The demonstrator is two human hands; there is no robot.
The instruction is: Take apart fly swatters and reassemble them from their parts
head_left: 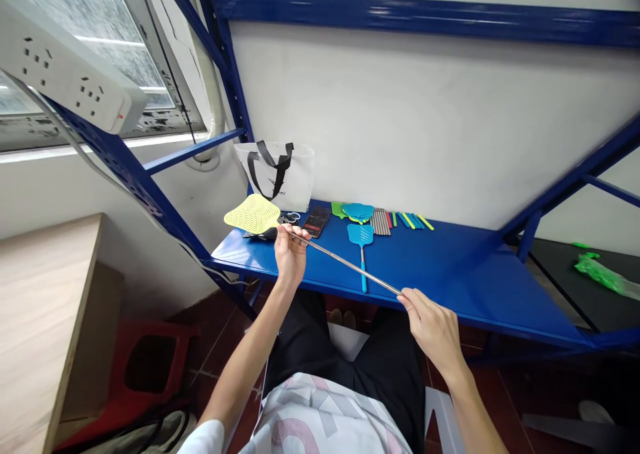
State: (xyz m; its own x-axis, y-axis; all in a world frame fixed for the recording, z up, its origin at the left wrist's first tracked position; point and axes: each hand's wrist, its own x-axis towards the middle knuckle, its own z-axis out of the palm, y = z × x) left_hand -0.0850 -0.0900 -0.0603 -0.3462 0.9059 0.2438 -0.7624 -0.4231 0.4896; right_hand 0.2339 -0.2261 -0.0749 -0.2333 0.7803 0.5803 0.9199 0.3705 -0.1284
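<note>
A fly swatter with a yellow perforated head (253, 215) and a long thin metal rod (350, 265) slants across in front of me. My left hand (291, 254) pinches the rod just below the head. Around the rod's other end my right hand (431, 324) is closed; whatever sits inside that fist is hidden. Below the rod, a blue fly swatter (361, 235) with a short rod lies on the blue table (450, 267). Behind it are stacked green and blue swatter heads (357, 211), a row of metal rods (381, 221) and several coloured grips (413, 221).
At the table's back left stands a white bag (295, 171) with black handles. A dark flat package (316, 222) lies before it. Blue frame posts (233, 74) rise at both sides. A power strip (75, 74) hangs upper left; a green plastic-wrapped item (605, 275) lies far right.
</note>
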